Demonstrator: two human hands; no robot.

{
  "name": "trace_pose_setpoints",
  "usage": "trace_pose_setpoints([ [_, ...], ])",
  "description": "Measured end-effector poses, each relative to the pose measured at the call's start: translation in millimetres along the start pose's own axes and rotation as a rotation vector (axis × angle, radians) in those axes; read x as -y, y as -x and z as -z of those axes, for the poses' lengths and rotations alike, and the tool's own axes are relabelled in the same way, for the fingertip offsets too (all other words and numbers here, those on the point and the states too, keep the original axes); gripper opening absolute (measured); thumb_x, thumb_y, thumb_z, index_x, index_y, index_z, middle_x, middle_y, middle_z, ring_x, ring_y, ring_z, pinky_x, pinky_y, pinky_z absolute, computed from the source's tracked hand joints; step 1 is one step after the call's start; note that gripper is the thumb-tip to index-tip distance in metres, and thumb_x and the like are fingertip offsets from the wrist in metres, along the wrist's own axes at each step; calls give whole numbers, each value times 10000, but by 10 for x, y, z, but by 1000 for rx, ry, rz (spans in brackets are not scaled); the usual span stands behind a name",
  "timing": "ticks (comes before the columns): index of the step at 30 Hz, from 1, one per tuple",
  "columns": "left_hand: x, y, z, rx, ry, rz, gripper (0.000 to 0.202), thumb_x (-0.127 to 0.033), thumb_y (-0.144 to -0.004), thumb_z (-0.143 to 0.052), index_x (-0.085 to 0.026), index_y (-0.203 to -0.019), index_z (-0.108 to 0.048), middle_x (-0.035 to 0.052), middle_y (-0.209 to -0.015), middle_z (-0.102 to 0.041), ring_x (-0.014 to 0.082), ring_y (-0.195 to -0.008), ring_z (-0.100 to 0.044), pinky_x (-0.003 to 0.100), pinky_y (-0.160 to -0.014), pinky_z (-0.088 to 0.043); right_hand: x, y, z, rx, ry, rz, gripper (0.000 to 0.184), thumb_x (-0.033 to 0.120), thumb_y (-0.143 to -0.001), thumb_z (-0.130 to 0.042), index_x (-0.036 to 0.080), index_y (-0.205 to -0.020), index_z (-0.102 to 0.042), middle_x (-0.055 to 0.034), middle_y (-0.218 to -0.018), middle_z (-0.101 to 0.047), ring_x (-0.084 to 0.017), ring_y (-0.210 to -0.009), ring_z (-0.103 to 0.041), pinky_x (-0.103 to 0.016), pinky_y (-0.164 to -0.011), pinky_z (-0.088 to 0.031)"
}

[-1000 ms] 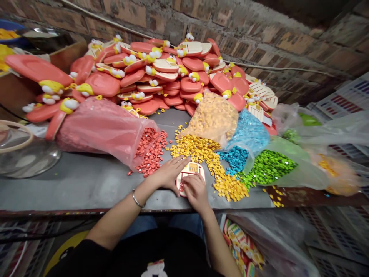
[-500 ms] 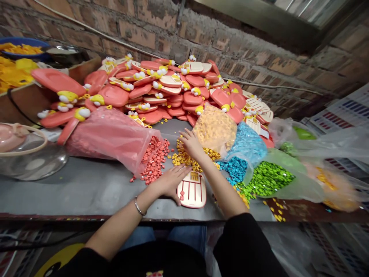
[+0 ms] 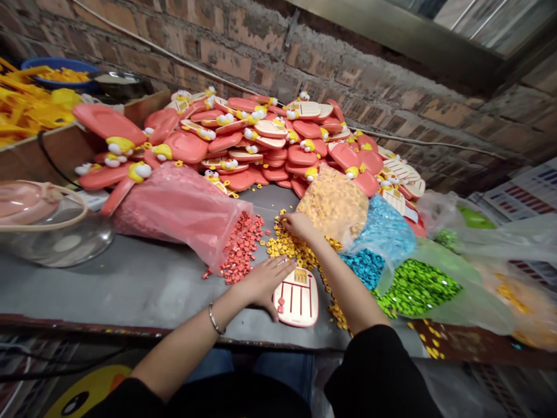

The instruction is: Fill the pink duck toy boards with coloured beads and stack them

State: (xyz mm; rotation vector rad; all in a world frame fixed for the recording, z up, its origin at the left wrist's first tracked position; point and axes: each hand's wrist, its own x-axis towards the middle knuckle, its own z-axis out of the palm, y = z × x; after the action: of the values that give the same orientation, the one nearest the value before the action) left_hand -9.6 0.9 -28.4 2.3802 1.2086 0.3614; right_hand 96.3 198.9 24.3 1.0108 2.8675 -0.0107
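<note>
A cream toy board with red grooves and a red rim lies flat near the table's front edge. Two red pieces sit in its left groove. My left hand rests at the board's upper left, fingers stretched and thumb apart along its left side. Beyond the board, my right hand is closed, its fingertips bunched at the far edge of a heap of small yellow pieces. Whatever those fingertips pinch is hidden. Left of the heap, small red pieces spill from a pink plastic bag.
A tall pile of red-backed toy boards lines the brick wall. To the right are a bag of yellow pieces, blue pieces and green pieces. A clear container with a pink lid stands left.
My right hand's fingers, spread above the yellow heap before, have closed and come down at its far edge. My left hand stays by the board. The camera view has shifted slightly.
</note>
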Motion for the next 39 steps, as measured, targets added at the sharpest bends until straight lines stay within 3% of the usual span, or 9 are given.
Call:
trace_pose_setpoints([
  [5, -19, -3, 36, 22, 3, 21, 1364, -695, -534, -770, -138, -1537, -33, 128, -1602, -120, 314, -1477, -58, 419, -1191, -81, 115, -90, -136, -34, 36, 14, 262, 166, -937, -450, 182, -1085, -665, -137, -1098, -668, -229, -994, -605, -318, -891, -368],
  [9, -46, -8, 85, 61, 5, 42, 1379, -703, -514, -772, -137, -1537, -42, 129, -1604, -99, 314, -1477, -55, 419, -1192, -76, 115, -43, -194, -73, 25, 40, 226, 145, -925, -465, 172, -1032, -661, -123, -1030, -676, -233, -1017, -572, -330, -901, -379],
  [13, -64, -13, 119, 97, 14, 65, 1387, -691, -506, -784, -136, -1537, -39, 147, -1602, -93, 323, -1476, -51, 436, -1186, -95, 107, 90, -193, -241, -204, 93, 174, 128, -887, -513, 158, -983, -655, -105, -979, -655, -219, -956, -569, -330, -863, -432],
  [18, -58, -13, 115, 101, 16, 75, 1362, -685, -524, -775, -148, -1536, -40, 144, -1604, -81, 325, -1476, -49, 438, -1185, -92, 171, 761, -157, -634, -727, 69, 135, 185, -897, -536, 201, -947, -661, -61, -929, -601, -185, -894, -592, -319, -805, -501],
  [21, -56, -12, 114, 86, 18, 57, 1353, -670, -530, -779, -161, -1535, -28, 141, -1604, -97, 317, -1477, -46, 438, -1184, -91, 205, 1355, -205, -733, -888, -81, 112, 228, -876, -589, 233, -940, -681, -67, -989, -586, -200, -953, -598, -329, -787, -527],
  [24, -58, -9, 119, 93, 11, 52, 1347, -660, -540, -779, -157, -1533, -21, 145, -1602, -109, 315, -1477, -54, 434, -1184, -94, 236, 1798, -298, -739, -954, -217, 98, 244, -873, -596, 245, -896, -692, -77, -1001, -610, -217, -978, -606, -362, -811, -533],
  [26, -59, -5, 124, 95, 5, 59, 1335, -662, -552, -770, -168, -1534, -11, 143, -1603, -104, 319, -1476, -59, 442, -1182, -100, 275, 1935, -363, -717, -942, -252, 106, 235, -875, -586, 244, -861, -690, -72, -955, -635, -218, -947, -615, -379, -821, -526],
  [34, -104, -6, 185, 131, -48, 86, 1286, -670, -599, -733, -177, -1532, 2, 135, -1605, -103, 309, -1476, -74, 414, -1177, -116, 453, 1849, -597, -635, -746, -285, 149, 156, -854, -550, 222, -773, -655, -70, -901, -671, -222, -914, -607, -382, -848, -488],
  [39, -98, -23, 162, 121, -86, 84, 1302, -685, -593, -721, -167, -1529, 21, 140, -1604, -100, 317, -1474, -73, 434, -1178, -55, 456, 1909, -639, -625, -640, -349, 116, 152, -842, -585, 210, -783, -666, -65, -794, -689, -241, -853, -566, -388, -799, -461],
])
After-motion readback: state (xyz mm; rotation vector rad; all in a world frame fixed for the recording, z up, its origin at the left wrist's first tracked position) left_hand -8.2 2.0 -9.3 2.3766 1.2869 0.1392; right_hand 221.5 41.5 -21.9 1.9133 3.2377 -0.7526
